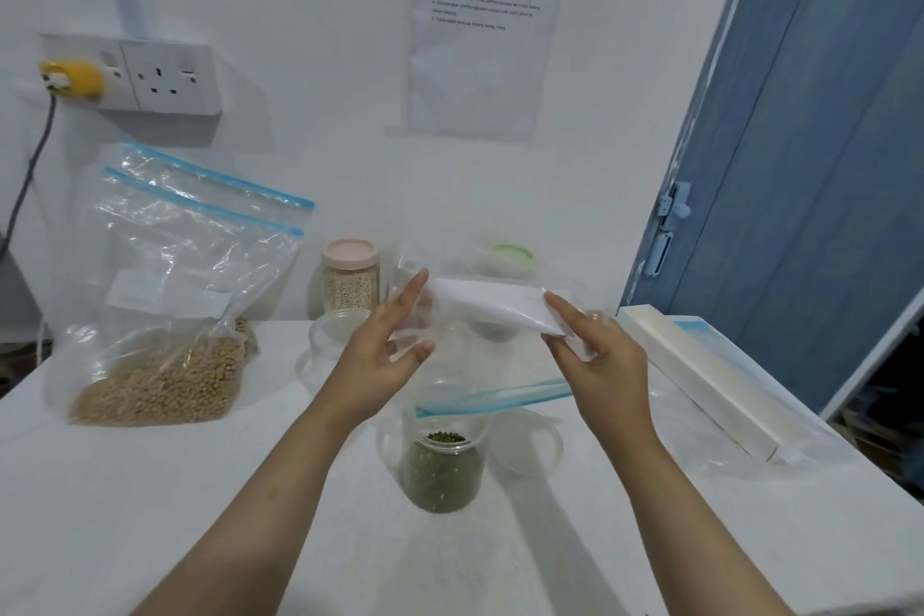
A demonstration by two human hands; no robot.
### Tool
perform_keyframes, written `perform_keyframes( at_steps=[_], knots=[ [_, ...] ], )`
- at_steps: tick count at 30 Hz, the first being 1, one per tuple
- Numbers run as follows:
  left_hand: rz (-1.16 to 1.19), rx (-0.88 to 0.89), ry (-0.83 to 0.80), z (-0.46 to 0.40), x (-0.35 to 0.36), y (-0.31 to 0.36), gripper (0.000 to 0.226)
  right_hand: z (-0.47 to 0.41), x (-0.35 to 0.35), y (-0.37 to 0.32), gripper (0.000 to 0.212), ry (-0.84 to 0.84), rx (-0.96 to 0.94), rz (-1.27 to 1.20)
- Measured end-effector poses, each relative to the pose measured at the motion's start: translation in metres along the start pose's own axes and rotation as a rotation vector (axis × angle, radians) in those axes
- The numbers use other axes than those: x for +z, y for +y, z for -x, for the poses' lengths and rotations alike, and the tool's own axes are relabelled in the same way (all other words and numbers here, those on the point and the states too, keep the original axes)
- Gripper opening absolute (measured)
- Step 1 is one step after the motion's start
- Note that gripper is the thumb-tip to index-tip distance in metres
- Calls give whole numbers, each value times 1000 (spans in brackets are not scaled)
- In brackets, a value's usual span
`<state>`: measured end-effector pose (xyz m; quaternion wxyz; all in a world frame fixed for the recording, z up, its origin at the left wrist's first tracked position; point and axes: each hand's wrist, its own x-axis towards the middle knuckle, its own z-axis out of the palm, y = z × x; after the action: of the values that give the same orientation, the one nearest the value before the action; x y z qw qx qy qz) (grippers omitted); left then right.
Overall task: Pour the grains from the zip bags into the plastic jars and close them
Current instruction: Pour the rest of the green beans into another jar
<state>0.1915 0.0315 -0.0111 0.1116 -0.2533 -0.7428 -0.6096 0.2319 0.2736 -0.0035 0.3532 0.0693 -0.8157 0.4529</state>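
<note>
Both hands hold an upturned clear zip bag (pixel 492 310) with a white label, its blue zip edge (pixel 495 398) hanging down over an open plastic jar (pixel 442 465) of green grains. My left hand (pixel 387 350) pinches the bag's left side between thumb and fingers. My right hand (pixel 597 355) grips its right corner. The bag looks empty. Two zip bags (pixel 165 365) of tan grains lean against the wall at the left. A pink-lidded jar (pixel 350 278) of pale grains stands behind.
An empty clear jar (pixel 332 340) stands behind my left hand, and a clear lid (pixel 527 440) lies right of the green-grain jar. A green-lidded jar (pixel 510 258) shows through the bag. A long white box (pixel 700 375) lies on the white table at the right; a blue door stands beyond.
</note>
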Motion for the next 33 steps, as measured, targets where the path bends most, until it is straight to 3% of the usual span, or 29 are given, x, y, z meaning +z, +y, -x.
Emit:
perform_keyframes(
  at_steps=[29, 33],
  knots=[
    [-40, -45, 32, 1, -3, -23, 82, -15, 11, -4, 42, 27, 70, -27],
    [-115, -62, -68, 7, -5, -24, 87, -15, 12, -5, 42, 8, 81, -53]
  ],
)
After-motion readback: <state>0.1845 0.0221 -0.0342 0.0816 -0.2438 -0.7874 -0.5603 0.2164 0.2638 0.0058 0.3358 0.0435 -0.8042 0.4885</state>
